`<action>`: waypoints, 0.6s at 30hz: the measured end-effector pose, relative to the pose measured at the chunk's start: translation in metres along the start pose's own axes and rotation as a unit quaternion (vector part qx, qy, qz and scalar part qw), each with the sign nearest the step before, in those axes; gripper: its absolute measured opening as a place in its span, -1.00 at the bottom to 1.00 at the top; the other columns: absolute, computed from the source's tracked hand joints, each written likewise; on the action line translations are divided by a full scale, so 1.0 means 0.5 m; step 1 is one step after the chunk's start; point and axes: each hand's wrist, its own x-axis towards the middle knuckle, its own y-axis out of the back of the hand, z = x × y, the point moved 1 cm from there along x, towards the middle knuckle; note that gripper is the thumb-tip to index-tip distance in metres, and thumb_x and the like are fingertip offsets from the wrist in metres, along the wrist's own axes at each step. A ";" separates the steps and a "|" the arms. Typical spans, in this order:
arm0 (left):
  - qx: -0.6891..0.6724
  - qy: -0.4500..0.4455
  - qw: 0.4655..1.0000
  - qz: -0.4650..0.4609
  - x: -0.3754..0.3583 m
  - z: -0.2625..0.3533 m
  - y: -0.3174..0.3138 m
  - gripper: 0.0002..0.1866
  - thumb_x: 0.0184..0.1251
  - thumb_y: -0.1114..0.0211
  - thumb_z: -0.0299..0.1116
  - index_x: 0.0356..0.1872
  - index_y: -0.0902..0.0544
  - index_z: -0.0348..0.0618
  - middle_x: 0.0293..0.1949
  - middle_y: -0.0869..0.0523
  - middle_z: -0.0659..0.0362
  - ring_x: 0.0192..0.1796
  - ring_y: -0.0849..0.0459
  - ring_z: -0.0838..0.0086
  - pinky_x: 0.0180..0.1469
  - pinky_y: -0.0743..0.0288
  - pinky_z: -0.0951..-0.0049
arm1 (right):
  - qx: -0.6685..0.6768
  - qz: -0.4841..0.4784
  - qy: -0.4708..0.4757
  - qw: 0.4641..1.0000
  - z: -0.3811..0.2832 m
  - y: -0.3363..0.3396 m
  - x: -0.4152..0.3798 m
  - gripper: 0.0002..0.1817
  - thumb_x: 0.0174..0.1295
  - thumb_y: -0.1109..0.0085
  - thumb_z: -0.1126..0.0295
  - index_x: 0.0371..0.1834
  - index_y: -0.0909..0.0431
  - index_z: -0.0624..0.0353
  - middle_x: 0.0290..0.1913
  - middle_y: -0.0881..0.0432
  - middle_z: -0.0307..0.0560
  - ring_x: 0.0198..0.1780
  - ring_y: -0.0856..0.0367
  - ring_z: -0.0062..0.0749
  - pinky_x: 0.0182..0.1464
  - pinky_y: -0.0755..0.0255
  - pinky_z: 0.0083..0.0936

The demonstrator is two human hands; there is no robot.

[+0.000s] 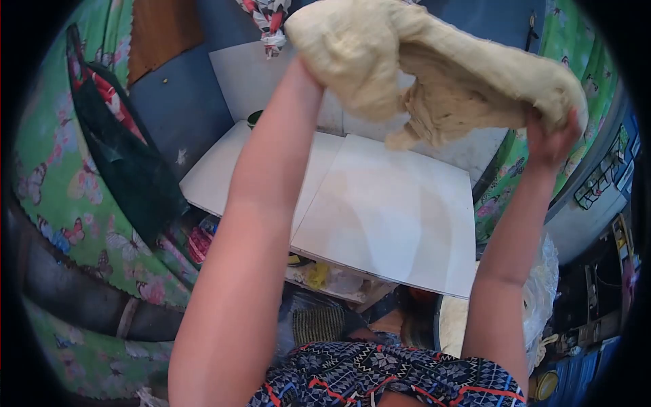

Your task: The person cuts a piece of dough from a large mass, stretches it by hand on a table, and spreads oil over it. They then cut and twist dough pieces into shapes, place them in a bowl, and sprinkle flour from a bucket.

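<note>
A big, soft mass of pale yellow dough hangs high above the table, stretched between both my raised arms. Its left end is a thick lump, and a rope-like upper edge runs across to the right with ragged folds sagging beneath. My left hand is under the left lump, mostly hidden by it, and bears it up. At the other end, my right hand grips the dough with its fingers wrapped round the edge. Below lies a white tabletop, apart from the dough.
Under the tabletop is a shelf with plastic bags. A round container of pale material stands by my right forearm, near clear plastic sheeting. Butterfly-print curtains and a dark green apron-like cloth hang at the left.
</note>
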 end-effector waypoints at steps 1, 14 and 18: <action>-0.021 0.090 0.996 -0.011 -0.067 -0.054 0.034 -0.68 0.22 -0.14 -0.39 -0.02 -0.52 -0.32 -0.11 -0.63 0.06 -0.10 -0.59 0.36 0.01 -0.46 0.42 | -0.003 -0.025 -0.073 0.997 0.015 0.025 -0.069 -0.34 0.22 -0.02 0.01 0.29 -0.22 0.20 0.19 -0.41 -0.01 0.17 -0.42 -0.15 0.18 -0.36 -0.24; 0.154 0.724 0.635 0.222 -0.957 -0.208 0.199 -0.46 0.24 -0.12 0.01 -0.03 -0.51 -0.32 -0.24 -0.65 0.01 -0.30 -0.62 0.31 -0.14 -0.50 0.31 | -0.350 -0.175 -0.554 0.735 0.172 0.362 -0.470 -0.40 0.24 -0.14 0.14 0.26 -0.32 0.26 0.12 -0.49 -0.01 0.12 -0.48 -0.33 0.12 -0.35 -0.43; 0.410 0.641 0.647 -0.041 -0.860 -0.122 0.110 -0.24 0.06 -0.23 0.23 0.03 -0.52 -0.33 -0.13 -0.67 -0.06 -0.07 -0.64 0.20 0.08 -0.42 0.33 | -0.453 -0.175 -0.490 0.724 0.467 0.403 -0.451 -0.31 0.24 -0.05 -0.07 0.28 -0.31 0.23 0.22 -0.40 0.19 0.30 -0.30 -0.18 0.33 -0.10 -0.27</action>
